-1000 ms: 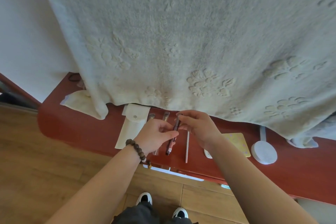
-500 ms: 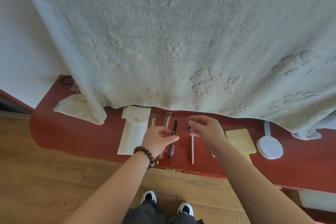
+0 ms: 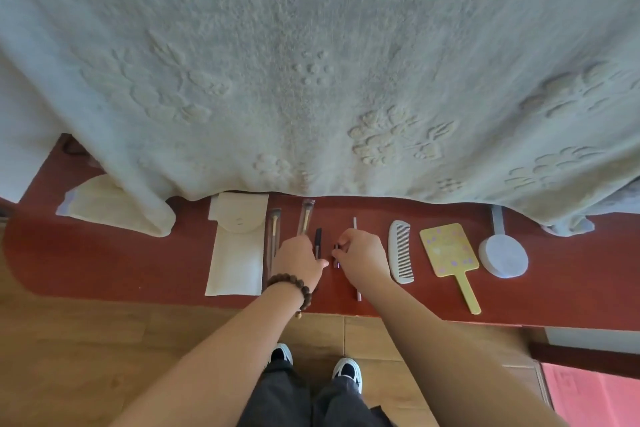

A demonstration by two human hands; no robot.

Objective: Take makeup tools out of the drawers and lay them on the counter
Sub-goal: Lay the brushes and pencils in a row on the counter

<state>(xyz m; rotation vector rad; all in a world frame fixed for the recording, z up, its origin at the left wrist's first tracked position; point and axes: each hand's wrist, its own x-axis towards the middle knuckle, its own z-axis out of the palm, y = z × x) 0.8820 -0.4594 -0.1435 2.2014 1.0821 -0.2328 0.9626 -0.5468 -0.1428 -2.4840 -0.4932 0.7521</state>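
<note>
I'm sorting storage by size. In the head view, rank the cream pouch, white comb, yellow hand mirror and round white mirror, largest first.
1. cream pouch
2. yellow hand mirror, counting its handle
3. round white mirror and white comb: too close to rank.
</note>
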